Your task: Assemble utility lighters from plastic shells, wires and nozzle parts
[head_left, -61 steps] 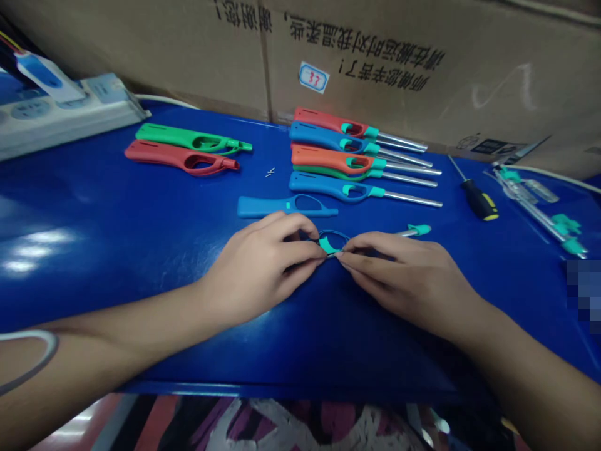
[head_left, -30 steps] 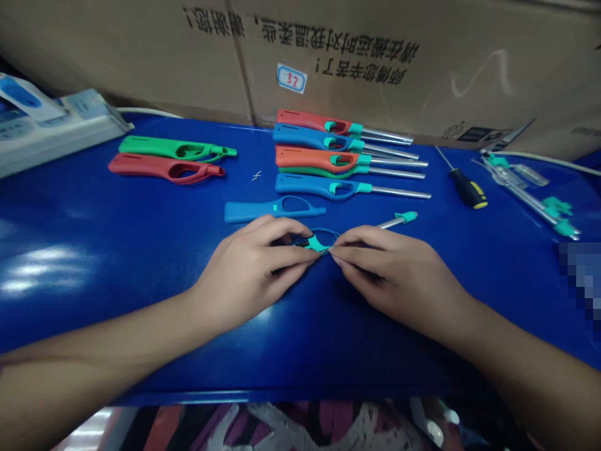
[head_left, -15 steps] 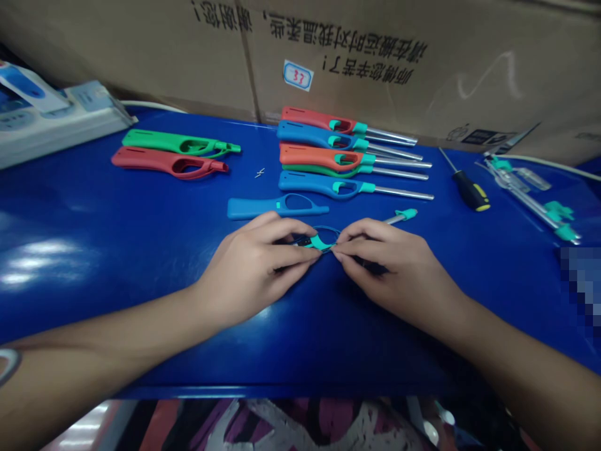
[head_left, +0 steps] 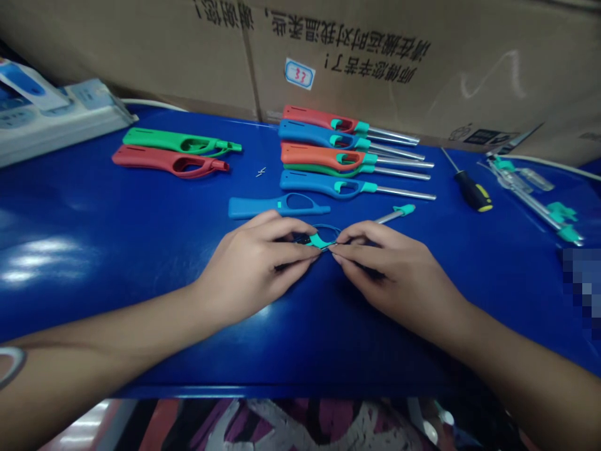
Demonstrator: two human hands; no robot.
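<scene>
Between the thumb and fingers of my left hand is a teal trigger with a black part beside it, partly covered by the fingertips. My right hand pinches the end of a thin wire close to the trigger's right side; the exact grip is hidden. A dark blue loop of wire curves up behind the fingertips. Just beyond my left hand lies a blue lighter casing half with a small teal piece on it. Past my right hand, a metal tube with a teal tip rests on the table.
Several long-necked lighters lie in a row before a cardboard box. Green and red casings, small screws, a screwdriver, a bag of parts and a power strip surround the blue table.
The view shifts slightly. My right fingertips have moved a little left, closer to the left fingertips; both hands keep their pinch.
</scene>
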